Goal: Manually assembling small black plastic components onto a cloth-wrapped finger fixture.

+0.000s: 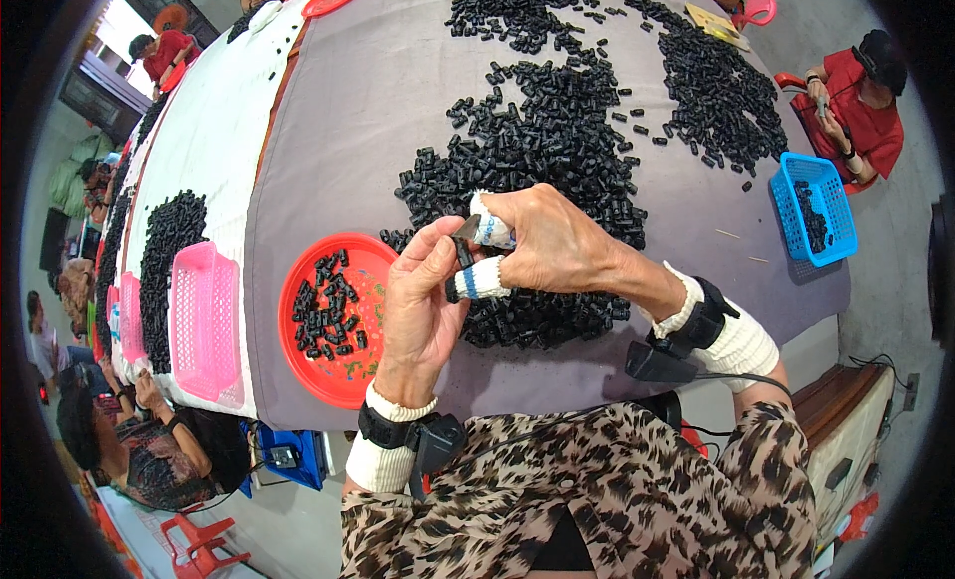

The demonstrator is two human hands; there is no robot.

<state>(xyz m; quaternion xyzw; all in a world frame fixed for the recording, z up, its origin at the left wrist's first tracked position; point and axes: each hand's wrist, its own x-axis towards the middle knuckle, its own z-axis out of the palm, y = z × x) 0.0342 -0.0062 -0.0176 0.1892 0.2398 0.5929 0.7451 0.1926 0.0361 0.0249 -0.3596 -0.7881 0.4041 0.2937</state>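
Observation:
Just above the table's near side, my two hands meet. My left hand [423,295] is closed, its thumb and fingertips pinching a small black cylindrical piece [463,252]. Against that piece, my right hand [562,243] is also closed, gripping a small flat grey blade [468,228]; most of the blade is hidden by the fingers. White knitted covers wrap the thumb and forefinger of my right hand. Behind and below the hands spreads a big heap of similar black pieces [537,131]. Left of my left hand sits a round red tray [290,352] with several black pieces in it.
A blue basket [841,243] with black pieces stands at the right, near a person in red [863,116]. Pink baskets [206,325] and another black heap [171,251] lie on the white cloth at left. Other people sit around the grey-covered table [328,131].

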